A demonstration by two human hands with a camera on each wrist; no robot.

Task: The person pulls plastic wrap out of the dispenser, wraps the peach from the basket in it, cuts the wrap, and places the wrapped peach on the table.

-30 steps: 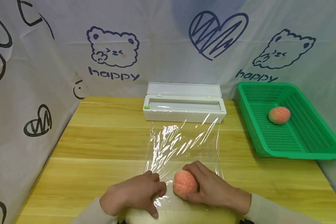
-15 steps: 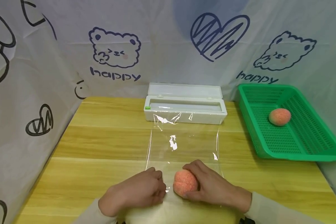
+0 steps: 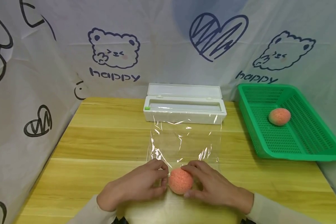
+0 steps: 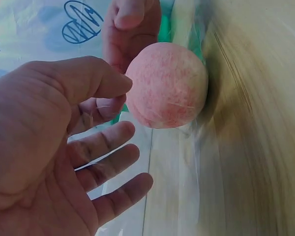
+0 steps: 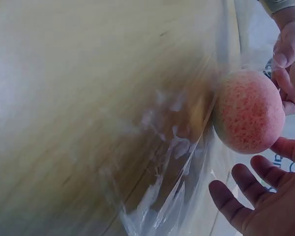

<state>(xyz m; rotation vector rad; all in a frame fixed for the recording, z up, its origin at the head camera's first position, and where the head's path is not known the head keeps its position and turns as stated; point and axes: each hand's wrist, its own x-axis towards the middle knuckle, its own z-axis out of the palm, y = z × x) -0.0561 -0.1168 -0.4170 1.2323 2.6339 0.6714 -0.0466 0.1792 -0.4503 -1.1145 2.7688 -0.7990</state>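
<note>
- Wood-grain counter, printed cloth behind it. White box at the far centre, lid up; clear film runs from it toward the near side.
- Peach is near centre, at the film's near end. Spare peach sits in the green basket, far right.
- Peach handling, my guess: light, slightly yielding, matte so decent friction. Round, could roll; hard squeeze may dent it.
- Best hold: fingertips on opposite sides at the widest part.
- Film, my guess: near weightless, limp, slick, self-clinging. Take it by the edge; bunching or tearing is the risk.
- Right grip: cupped around the peach's right side, fingertip at far side, thumb at near side, gap at the palm.
- Left grip: thumb and index close together, apparently pinching film; other fingers loose.
- Peach lies between both grips, just right of the left one. Can't tell if the left thumb touches it.
</note>
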